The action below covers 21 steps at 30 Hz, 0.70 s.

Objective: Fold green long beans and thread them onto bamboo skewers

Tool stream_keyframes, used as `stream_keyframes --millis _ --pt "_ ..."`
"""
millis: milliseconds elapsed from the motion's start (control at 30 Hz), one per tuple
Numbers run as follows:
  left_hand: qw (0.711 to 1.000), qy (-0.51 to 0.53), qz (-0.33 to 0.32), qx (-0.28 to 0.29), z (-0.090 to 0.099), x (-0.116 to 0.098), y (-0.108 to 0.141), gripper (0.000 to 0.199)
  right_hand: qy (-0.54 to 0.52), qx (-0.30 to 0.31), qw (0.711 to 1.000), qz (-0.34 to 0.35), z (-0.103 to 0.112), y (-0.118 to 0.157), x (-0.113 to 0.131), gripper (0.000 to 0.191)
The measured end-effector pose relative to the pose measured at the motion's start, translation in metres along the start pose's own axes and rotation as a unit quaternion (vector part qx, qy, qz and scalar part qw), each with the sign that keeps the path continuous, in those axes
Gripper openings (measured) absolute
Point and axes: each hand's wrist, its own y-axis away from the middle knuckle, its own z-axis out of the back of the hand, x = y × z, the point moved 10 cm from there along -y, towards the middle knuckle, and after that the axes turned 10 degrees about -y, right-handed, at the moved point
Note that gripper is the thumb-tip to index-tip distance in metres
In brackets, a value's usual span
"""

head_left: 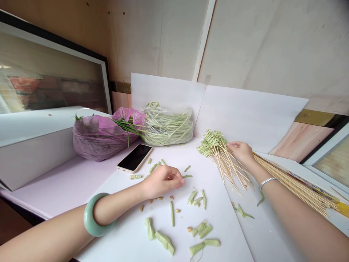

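My left hand is low over the white board, fingers curled with thumb and fingertips together. A thin green bean piece shows just beyond the fingertips; whether they grip it I cannot tell. At the right, my right hand pinches a bamboo skewer at the edge of a heap of skewered green beans. Bare skewer ends fan out from this heap toward me. Cut bean pieces, wider light green pods and small brown seeds lie scattered in front of my left hand.
Behind my left hand lie a phone, a purple bag with green stalks, and a clear bag of long beans. Loose bamboo skewers lie beneath my right forearm. White panels stand along the back; a white box is left.
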Motion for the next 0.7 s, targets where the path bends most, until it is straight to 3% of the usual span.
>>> stream_keyframes --millis 300,700 --pt "1.000 -0.016 0.002 0.002 0.000 -0.001 0.001 0.029 0.106 0.067 0.991 -0.050 -0.001 0.008 -0.026 0.026" --pt "1.000 -0.023 0.000 0.004 0.000 -0.001 0.001 0.028 0.127 0.016 0.990 -0.055 0.031 0.015 -0.018 0.022"
